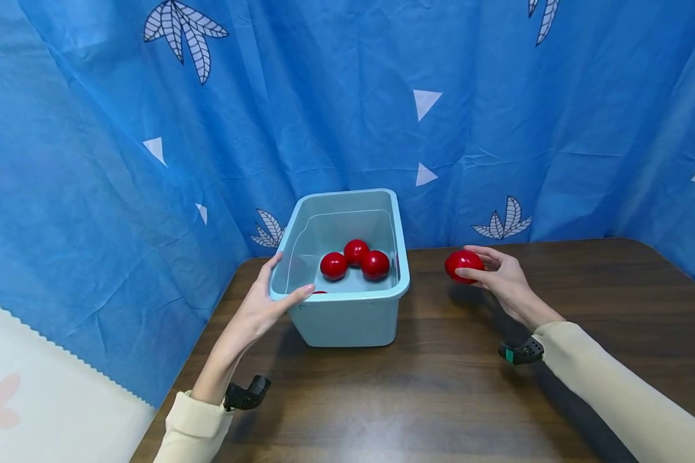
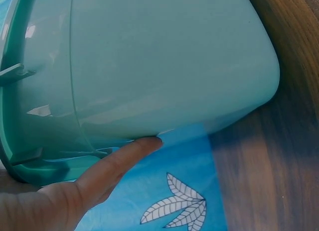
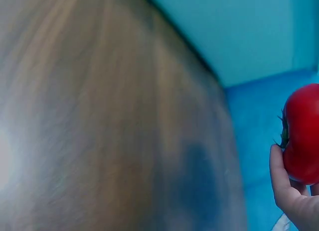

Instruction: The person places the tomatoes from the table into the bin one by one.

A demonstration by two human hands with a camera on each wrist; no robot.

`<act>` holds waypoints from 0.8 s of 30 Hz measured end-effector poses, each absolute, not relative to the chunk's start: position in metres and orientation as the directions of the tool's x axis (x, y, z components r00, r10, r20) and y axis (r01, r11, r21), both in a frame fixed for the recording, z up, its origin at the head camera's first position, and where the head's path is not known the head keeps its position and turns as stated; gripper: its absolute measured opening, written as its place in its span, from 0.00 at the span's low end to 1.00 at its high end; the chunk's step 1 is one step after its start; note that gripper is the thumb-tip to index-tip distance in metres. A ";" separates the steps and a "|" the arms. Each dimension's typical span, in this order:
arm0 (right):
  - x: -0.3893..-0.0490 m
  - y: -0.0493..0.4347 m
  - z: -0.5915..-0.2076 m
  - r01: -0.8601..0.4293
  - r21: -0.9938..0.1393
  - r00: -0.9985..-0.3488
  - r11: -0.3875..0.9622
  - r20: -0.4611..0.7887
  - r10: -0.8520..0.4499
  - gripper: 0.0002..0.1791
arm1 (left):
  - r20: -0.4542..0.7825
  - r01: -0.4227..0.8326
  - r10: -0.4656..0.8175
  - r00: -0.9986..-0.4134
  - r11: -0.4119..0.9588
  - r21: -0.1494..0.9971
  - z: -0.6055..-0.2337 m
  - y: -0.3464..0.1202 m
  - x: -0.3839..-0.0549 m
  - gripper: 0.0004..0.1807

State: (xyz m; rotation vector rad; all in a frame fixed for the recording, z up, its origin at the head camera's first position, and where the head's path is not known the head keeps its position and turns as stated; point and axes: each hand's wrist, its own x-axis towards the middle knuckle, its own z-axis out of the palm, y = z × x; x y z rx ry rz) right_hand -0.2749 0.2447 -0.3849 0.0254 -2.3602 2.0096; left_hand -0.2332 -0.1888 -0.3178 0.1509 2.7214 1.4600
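Observation:
My left hand grips the near left corner of a light blue plastic bin, thumb along the front rim. In the left wrist view one finger lies against the outside of the bin below its rim. Several red tomatoes lie inside; one tomato is on the right, and just a sliver of another shows behind the front rim. To the right of the bin, my right hand holds a tomato above the table. Its green stem end is visible on the tomato in the right wrist view.
The bin stands on a dark brown wooden table. A blue curtain with leaf and triangle prints hangs close behind the table and along its left. Both wrists carry small black devices, such as the right device.

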 end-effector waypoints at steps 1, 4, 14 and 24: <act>-0.275 0.243 -0.380 -0.047 -0.987 -0.999 0.152 0.049 0.013 0.41 | 0.002 0.062 0.109 -0.994 0.553 0.831 -0.318 -0.189 -0.233 0.58; -0.275 0.236 -0.366 -0.066 -0.988 -0.998 0.142 0.068 0.010 0.41 | 0.004 0.064 0.108 -0.994 0.559 0.827 -0.317 -0.190 -0.234 0.59; -0.272 0.201 -0.313 -0.152 -0.988 -0.987 0.019 0.151 -0.057 0.36 | -0.001 0.064 0.115 -0.993 0.557 0.828 -0.317 -0.190 -0.236 0.59; -0.287 0.156 -0.273 -0.157 -0.986 -0.977 -0.058 0.163 -0.136 0.35 | -0.002 0.056 0.106 -0.994 0.537 0.842 -0.320 -0.191 -0.234 0.59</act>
